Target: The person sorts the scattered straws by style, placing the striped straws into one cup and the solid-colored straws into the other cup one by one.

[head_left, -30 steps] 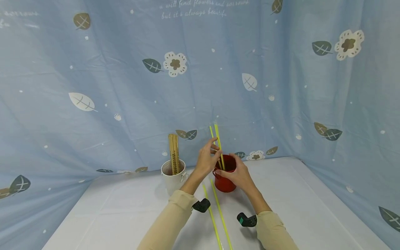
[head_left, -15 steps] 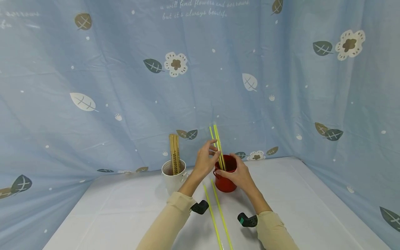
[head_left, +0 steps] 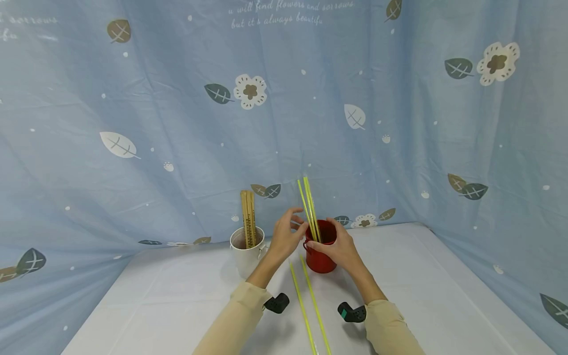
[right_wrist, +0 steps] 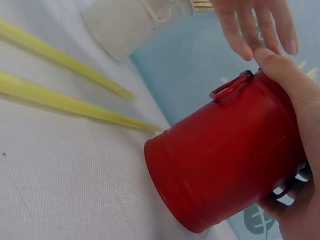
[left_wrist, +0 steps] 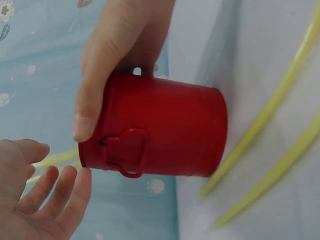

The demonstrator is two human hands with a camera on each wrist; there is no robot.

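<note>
A small red metal bucket [head_left: 320,260] stands upright on the white table. My right hand [head_left: 340,248] grips it near the rim, thumb on the near side. Several thin yellow sticks [head_left: 309,197] lean out of its mouth. Just left of them is my left hand [head_left: 285,237], its fingers loosely bent and holding nothing. In the left wrist view, the fingertips of my left hand [left_wrist: 47,207] come right up to the bucket's rim, beside a wire handle [left_wrist: 131,152] folded against the wall. The right wrist view has the red bucket [right_wrist: 220,155] close up, its base on the cloth.
Two more yellow sticks [head_left: 303,309] lie lengthwise on the table [head_left: 168,301] in front of the bucket. To the left, a white bucket [head_left: 244,261] holds several flat wooden sticks [head_left: 247,217] with dark markings. Behind hangs a blue curtain [head_left: 284,133] with leaf and flower prints.
My left hand has let go of the yellow sticks and moved slightly down and left. The sticks now lean in the red bucket by themselves. My right hand keeps its grip.
</note>
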